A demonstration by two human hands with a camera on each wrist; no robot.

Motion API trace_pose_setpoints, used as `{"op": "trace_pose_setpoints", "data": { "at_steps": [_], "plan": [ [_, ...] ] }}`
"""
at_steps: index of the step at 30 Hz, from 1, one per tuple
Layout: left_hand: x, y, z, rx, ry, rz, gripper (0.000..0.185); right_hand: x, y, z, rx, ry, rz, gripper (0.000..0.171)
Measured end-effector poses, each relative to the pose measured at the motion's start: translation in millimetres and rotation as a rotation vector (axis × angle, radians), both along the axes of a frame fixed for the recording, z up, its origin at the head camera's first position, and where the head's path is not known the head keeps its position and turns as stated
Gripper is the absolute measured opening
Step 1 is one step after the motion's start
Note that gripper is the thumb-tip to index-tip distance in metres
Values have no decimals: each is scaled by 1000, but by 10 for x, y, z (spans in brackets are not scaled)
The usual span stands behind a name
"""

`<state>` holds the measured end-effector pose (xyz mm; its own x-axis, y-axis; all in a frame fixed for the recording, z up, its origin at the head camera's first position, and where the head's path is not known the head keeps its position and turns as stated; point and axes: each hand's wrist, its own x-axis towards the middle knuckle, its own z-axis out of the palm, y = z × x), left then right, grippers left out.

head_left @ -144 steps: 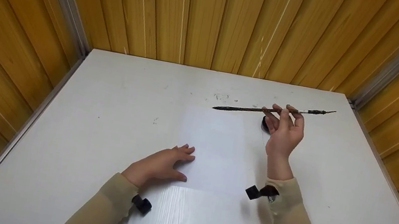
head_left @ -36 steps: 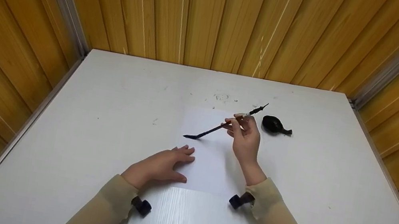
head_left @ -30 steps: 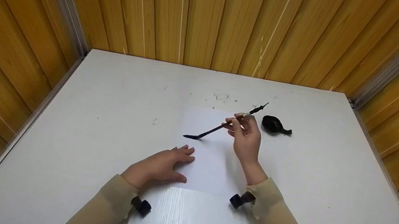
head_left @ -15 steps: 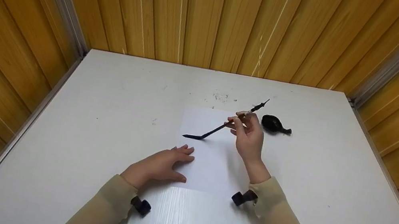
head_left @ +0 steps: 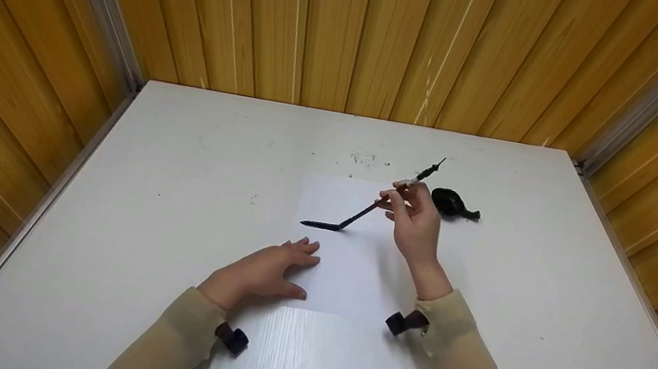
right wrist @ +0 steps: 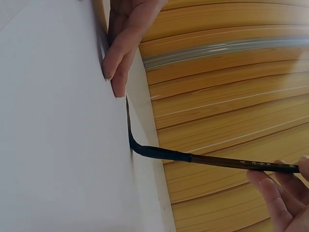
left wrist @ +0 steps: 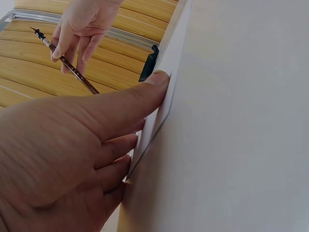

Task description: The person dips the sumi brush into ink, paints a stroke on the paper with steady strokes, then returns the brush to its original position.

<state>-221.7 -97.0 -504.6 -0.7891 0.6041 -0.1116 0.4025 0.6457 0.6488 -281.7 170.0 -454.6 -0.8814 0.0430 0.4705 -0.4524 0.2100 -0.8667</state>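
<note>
My right hand [head_left: 418, 229] pinches a writing brush [head_left: 362, 214] by its dark handle, which slants up to the right. In the right wrist view the black bristles [right wrist: 149, 151] bend where they meet the white paper [right wrist: 63, 121]. A short black horizontal stroke [head_left: 315, 225] runs left from the bristles. My left hand [head_left: 261, 272] rests at the paper's left edge, thumb and fingers spread. Seen from the left wrist, its thumb and fingers [left wrist: 130, 104] lie straight on the sheet, and the brush handle [left wrist: 72, 68] shows beyond.
Just right of my right hand stands a small black rounded dish [head_left: 449, 203] with a narrow neck. The white table [head_left: 227, 154] bears dark specks and smudges [head_left: 364, 159] beyond the paper. Wood-look panels [head_left: 329, 24] enclose its back and sides.
Earlier the brush was held level above the paper's far edge. It came down onto the sheet and has since moved slowly right, lengthening the black stroke. My left hand stays in place.
</note>
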Motion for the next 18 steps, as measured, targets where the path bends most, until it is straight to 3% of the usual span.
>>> {"op": "trace_pose_setpoints", "data": {
  "at_steps": [18],
  "plan": [
    [2,-4,3,0,12,-3,66,3,99,84,78,9,-5,16]
  ]
}}
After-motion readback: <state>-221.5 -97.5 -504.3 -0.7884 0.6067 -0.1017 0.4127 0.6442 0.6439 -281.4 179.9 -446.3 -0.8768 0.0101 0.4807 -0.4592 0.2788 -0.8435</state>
